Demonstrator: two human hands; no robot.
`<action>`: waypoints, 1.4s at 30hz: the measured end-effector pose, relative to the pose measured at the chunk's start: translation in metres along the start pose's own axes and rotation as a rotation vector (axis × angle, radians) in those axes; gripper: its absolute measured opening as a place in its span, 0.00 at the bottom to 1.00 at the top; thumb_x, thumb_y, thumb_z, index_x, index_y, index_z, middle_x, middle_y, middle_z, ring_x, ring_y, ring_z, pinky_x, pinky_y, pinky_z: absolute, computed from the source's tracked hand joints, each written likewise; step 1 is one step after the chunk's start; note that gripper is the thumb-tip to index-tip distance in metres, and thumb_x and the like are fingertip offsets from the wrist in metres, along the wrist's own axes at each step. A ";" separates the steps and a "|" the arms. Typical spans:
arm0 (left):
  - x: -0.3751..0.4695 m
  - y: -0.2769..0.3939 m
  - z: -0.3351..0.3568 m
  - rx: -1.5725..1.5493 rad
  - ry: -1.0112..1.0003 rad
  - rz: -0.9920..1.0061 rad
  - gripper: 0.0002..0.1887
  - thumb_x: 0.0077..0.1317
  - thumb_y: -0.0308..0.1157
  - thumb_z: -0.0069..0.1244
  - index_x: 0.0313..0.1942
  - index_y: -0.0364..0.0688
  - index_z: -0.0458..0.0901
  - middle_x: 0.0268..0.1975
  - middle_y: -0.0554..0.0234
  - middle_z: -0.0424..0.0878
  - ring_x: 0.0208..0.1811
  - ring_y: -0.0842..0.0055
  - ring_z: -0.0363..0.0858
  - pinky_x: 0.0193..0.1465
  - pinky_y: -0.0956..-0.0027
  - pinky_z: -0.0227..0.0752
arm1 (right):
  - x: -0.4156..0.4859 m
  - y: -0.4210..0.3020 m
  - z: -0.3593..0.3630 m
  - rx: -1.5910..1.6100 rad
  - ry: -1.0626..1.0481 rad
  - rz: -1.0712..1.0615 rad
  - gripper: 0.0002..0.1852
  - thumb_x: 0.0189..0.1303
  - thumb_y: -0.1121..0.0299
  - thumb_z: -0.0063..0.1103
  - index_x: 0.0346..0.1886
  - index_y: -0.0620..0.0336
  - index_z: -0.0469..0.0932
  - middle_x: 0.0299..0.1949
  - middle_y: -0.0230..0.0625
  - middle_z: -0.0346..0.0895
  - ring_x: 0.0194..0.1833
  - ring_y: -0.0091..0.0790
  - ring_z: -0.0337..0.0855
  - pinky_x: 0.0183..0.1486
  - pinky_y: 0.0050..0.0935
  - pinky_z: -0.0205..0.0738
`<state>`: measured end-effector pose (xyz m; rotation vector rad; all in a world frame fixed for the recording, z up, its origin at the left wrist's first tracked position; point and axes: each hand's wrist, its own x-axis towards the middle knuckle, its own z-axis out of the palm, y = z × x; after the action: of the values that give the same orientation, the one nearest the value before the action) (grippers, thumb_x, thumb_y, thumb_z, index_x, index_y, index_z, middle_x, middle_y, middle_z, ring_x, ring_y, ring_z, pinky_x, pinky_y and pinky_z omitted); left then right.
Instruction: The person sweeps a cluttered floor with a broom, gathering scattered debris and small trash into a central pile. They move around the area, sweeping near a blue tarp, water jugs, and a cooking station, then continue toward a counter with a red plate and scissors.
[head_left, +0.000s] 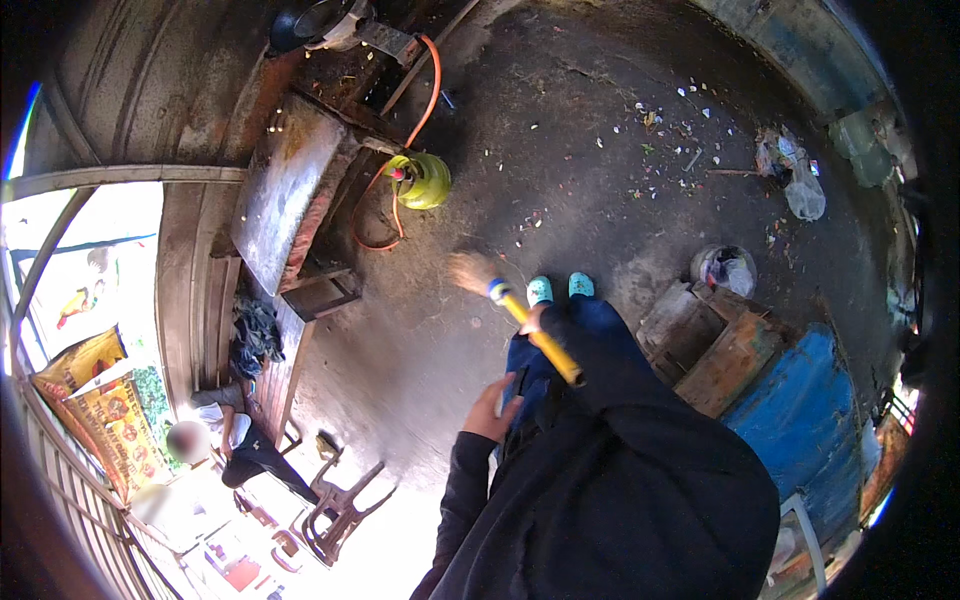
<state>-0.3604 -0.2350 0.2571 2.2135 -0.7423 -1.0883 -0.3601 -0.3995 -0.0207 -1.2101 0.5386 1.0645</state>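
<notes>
My right hand (532, 322) grips the yellow handle (555, 356) of a broom. Its tan fibre bristles (472, 272) are over the dark floor, left of my light-blue clogs (540, 291), and a blue and white collar joins them to the handle. Lower down, my left hand (489, 411) is curled around a flat dark object (520, 381), possibly a phone; a pale patch shows between thumb and fingers. Black sleeves cover both arms. Scraps of litter (531, 220) lie on the floor ahead of the bristles.
A green gas cylinder (425, 182) with an orange hose stands beside a metal-topped table (289, 187). More litter and plastic bags (804, 191) lie ahead right, near a bucket (724, 270) and wooden boards (731, 360). A plastic stool (341, 517) and a seated person (259, 457) are behind left.
</notes>
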 end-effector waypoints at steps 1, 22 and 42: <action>-0.008 -0.040 0.008 -0.090 0.099 -0.072 0.22 0.59 0.32 0.48 0.54 0.41 0.67 0.48 0.50 0.74 0.50 0.66 0.72 0.52 0.67 0.65 | -0.027 0.027 -0.025 0.074 0.065 -0.001 0.09 0.48 0.67 0.58 0.29 0.60 0.70 0.14 0.40 0.72 0.16 0.36 0.75 0.16 0.36 0.67; 0.039 -0.195 0.015 -0.378 0.117 -0.355 0.19 0.59 0.35 0.46 0.51 0.42 0.70 0.33 0.66 0.79 0.28 0.83 0.75 0.28 0.78 0.66 | -0.324 0.037 -0.018 0.108 0.410 -0.069 0.28 0.50 0.71 0.54 0.56 0.56 0.57 0.23 0.37 0.70 0.15 0.30 0.72 0.17 0.29 0.69; -0.008 -0.386 -0.049 -0.354 -0.147 -0.955 0.16 0.60 0.44 0.40 0.47 0.51 0.69 0.41 0.60 0.77 0.31 0.69 0.76 0.26 0.64 0.67 | -0.325 0.105 -0.055 0.394 0.947 0.227 0.13 0.44 0.76 0.54 0.35 0.61 0.65 0.16 0.41 0.69 0.14 0.38 0.73 0.14 0.38 0.68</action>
<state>-0.2351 0.0485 0.0220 2.1755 0.5238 -1.6570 -0.5860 -0.5713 0.1772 -1.2635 1.5646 0.4619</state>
